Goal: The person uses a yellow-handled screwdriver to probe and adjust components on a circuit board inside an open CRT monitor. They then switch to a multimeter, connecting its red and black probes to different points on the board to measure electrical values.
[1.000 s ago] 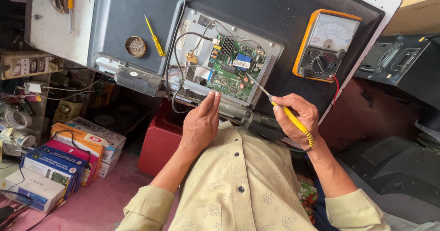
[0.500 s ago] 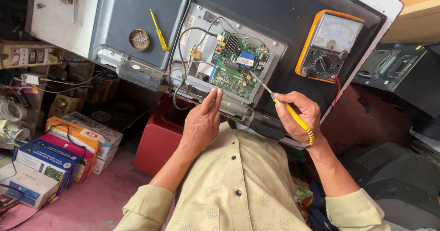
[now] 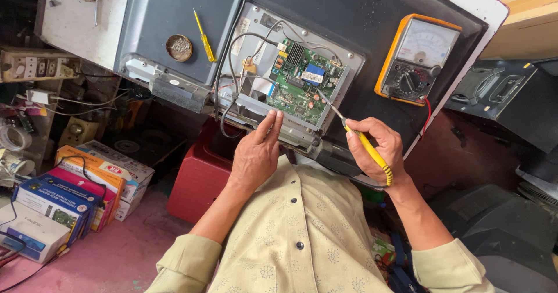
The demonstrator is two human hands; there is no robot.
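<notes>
the right hand (image 3: 381,147) is closed around a yellow-handled probe (image 3: 366,147), its metal tip touching the green circuit board (image 3: 299,86) set in the opened back of the television (image 3: 372,14). the left hand (image 3: 256,153) holds nothing, its fingertips (image 3: 273,115) resting flat on the metal frame (image 3: 290,131) at the board's near edge. an orange-cased meter (image 3: 415,57) lies on the television's back near its right edge, and a yellow screwdriver (image 3: 203,35) lies left of the board.

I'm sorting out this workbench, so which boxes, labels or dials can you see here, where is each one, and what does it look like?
Meter: analog dial with white face, orange casing, on the dark panel above the right hand.
Circuit board label: small blue and white sticker on the green board, above the left hand.
Stacked boxes: flat cartons, orange, pink and white, lower left.
Blue box: rectangular, beside them.
White box: bottom left corner.
</notes>
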